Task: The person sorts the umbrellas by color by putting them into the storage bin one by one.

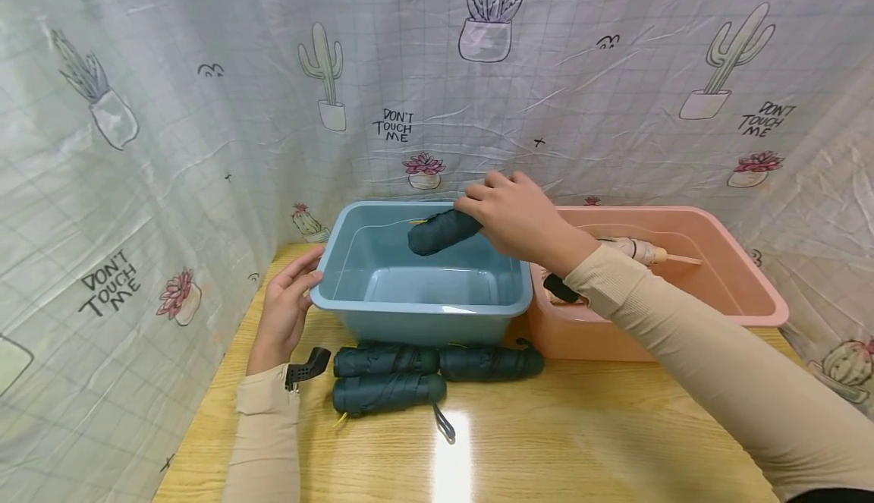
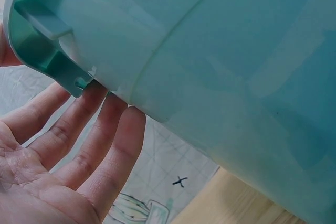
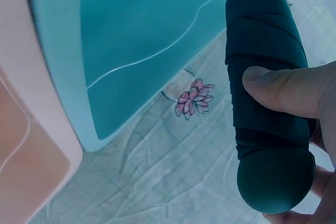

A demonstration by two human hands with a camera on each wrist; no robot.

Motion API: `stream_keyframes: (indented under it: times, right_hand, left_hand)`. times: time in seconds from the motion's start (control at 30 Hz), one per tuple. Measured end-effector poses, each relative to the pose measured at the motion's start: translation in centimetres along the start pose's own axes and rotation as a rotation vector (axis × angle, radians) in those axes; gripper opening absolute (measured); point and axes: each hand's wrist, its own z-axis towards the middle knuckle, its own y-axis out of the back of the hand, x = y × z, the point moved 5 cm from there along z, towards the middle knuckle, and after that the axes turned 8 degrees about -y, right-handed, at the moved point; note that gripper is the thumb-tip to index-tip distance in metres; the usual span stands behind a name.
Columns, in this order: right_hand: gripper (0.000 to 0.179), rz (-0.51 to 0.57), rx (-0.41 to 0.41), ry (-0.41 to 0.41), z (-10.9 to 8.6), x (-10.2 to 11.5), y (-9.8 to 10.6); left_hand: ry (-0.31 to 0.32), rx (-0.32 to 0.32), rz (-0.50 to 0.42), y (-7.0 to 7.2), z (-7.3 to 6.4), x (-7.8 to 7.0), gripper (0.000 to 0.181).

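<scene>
My right hand (image 1: 515,211) grips a dark green folded umbrella (image 1: 440,233) above the back of the blue bin (image 1: 416,308). In the right wrist view the thumb lies across the wrapped cloth of this umbrella (image 3: 268,40), its rounded end downward. My left hand (image 1: 287,302) is at the bin's left end. There, the left wrist view shows its extended fingers (image 2: 100,163) touching the outer wall under the rim, the thumb mostly out of frame. Three more dark folded umbrellas (image 1: 389,394) lie on the table before the bin, one with a loose wrist strap.
A pink bin (image 1: 737,260) stands against the blue bin's right side, holding a cream folded umbrella (image 1: 631,248) and a black-ended item (image 1: 561,289) partly behind my right forearm. Near my left wrist is a black bracket (image 1: 310,367). A printed curtain (image 1: 423,70) hangs behind the wooden table (image 1: 532,442).
</scene>
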Motion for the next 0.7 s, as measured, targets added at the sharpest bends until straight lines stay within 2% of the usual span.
stream_keyframes:
  times: [0.13,0.37,0.7]
  right_hand:
    - [0.033,0.015,0.062,-0.023,1.3,0.0,-0.9]
    - [0.04,0.076,0.192,-0.074,3.0,0.3,-2.3]
    - [0.035,0.105,0.29,-0.09,5.5,0.6,-4.9]
  left_hand:
    - [0.005,-0.007,0.004,0.1,-0.1,0.0,0.053]
    - [0.013,-0.023,0.043,0.2,0.0,0.0,0.051]
    - [0.005,-0.009,0.044,0.2,0.0,0.0,0.052]
